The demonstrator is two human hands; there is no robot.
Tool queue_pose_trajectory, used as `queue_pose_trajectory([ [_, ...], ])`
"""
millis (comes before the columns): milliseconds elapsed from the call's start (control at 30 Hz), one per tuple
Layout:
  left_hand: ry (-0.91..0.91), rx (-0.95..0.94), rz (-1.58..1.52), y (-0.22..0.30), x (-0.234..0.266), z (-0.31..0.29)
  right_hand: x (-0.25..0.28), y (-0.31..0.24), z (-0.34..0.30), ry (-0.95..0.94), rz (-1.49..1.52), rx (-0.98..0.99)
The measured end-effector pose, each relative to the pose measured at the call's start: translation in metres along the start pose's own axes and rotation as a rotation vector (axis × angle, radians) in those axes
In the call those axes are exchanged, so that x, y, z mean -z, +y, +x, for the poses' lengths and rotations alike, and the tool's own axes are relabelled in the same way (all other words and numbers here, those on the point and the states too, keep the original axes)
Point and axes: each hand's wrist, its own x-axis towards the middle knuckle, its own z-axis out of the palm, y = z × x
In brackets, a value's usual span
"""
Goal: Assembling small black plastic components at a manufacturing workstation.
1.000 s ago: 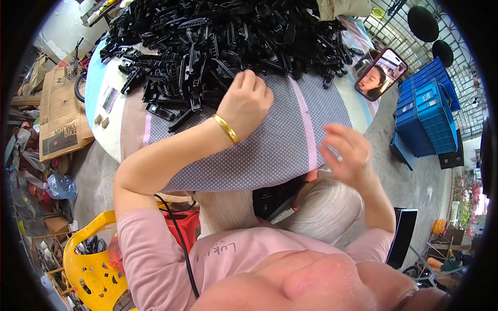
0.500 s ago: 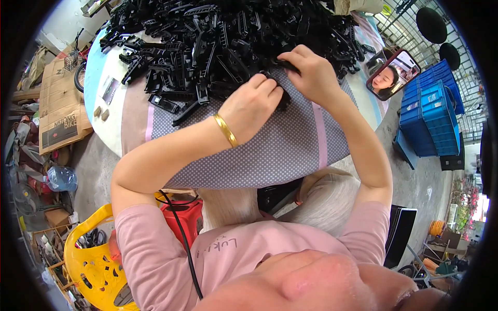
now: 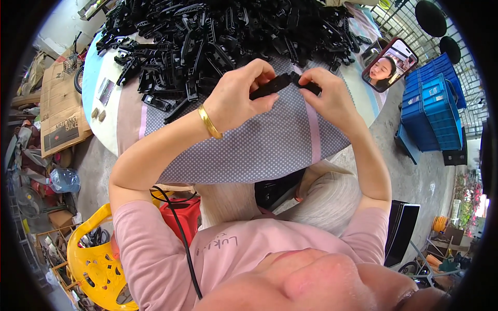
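Round table [image 3: 104, 129] under a dotted grey cloth [image 3: 270, 145] with pink stripes, on bare concrete floor [image 3: 415, 171] in daylight. Left side: flattened cardboard box [image 3: 59, 111], water bottle [image 3: 65, 180], small fan [image 3: 28, 202], yellow plastic chair [image 3: 96, 264] and red container [image 3: 181, 212] close by. Right side: stacked blue crates [image 3: 430, 106], metal railing [image 3: 399, 15] beyond the table, black panel [image 3: 402, 233] standing on the floor, clutter in the far corners too small to tell.
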Motion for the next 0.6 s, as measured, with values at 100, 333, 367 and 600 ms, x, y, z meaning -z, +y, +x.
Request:
queue_pose_trajectory([
  [100, -0.116, 0.205, -0.174, -0.001, -0.002, -0.001, 0.002, -0.007, -0.004, 0.069, 0.018, -0.091],
  [333, -0.152, 0.263, -0.287, -0.013, -0.011, -0.003, 0.009, -0.035, -0.012, 0.086, 0.393, -0.113],
  [367, -0.153, 0.264, -0.288, -0.013, -0.01, -0.004, 0.007, -0.044, -0.012, 0.004, 0.427, -0.097],
  [600, -0.107, 0.416, -0.994, -0.006, -0.009, -0.002, -0.013, -0.037, -0.007, 0.13, 0.413, -0.008],
])
